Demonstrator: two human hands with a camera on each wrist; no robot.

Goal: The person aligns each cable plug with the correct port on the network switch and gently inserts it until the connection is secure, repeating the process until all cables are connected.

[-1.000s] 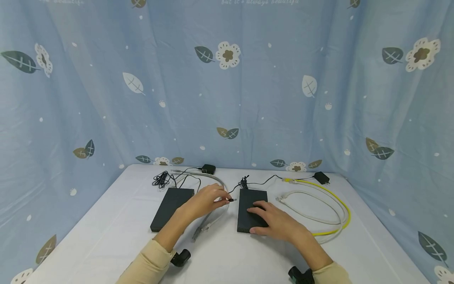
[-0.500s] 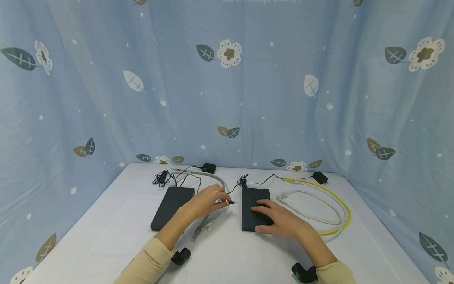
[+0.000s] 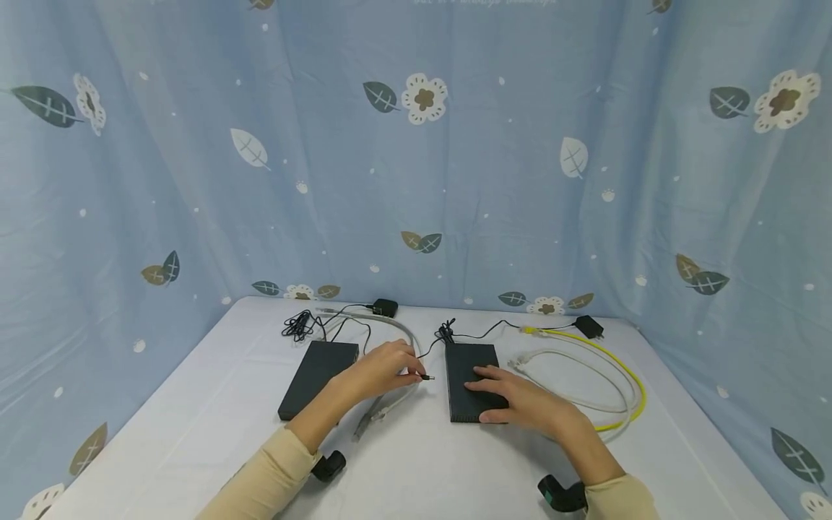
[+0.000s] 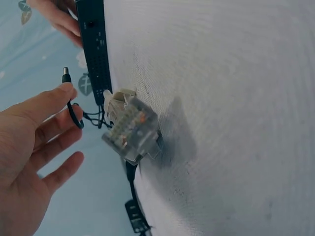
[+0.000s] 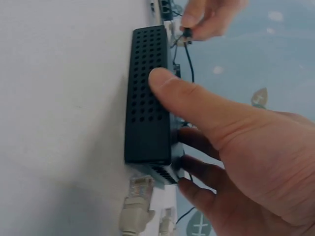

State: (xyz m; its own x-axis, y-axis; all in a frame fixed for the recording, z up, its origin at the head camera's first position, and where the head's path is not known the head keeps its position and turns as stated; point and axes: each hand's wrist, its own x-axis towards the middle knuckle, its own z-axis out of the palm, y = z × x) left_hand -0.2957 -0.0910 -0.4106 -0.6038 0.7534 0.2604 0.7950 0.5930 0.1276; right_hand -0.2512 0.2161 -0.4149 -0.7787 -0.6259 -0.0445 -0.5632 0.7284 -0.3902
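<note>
My left hand [image 3: 385,367] pinches a black barrel power plug [image 4: 66,77] between thumb and fingertips, its metal tip bare and its thin cord looping down. Just right of it, a flat black network switch [image 3: 465,368] lies on the table. My right hand [image 3: 529,406] holds this switch: the thumb presses its perforated side [image 5: 146,78], while the other fingers spread over the top. The palm covers the switch's near right part in the head view. A small gap separates the plug from the switch's left side.
A second black switch [image 3: 320,370] lies left, partly behind my left forearm. Grey network cables [image 3: 412,334] run beside it. Yellow [image 3: 635,383] and white [image 3: 572,399] network cables curve at right. Black power adapters [image 3: 386,308] stand along the back edge, below a blue curtain [image 3: 416,180].
My right hand has slid the switch a little to the right, away from the plug. My left hand keeps its pinch, and the plug sits slightly lower.
</note>
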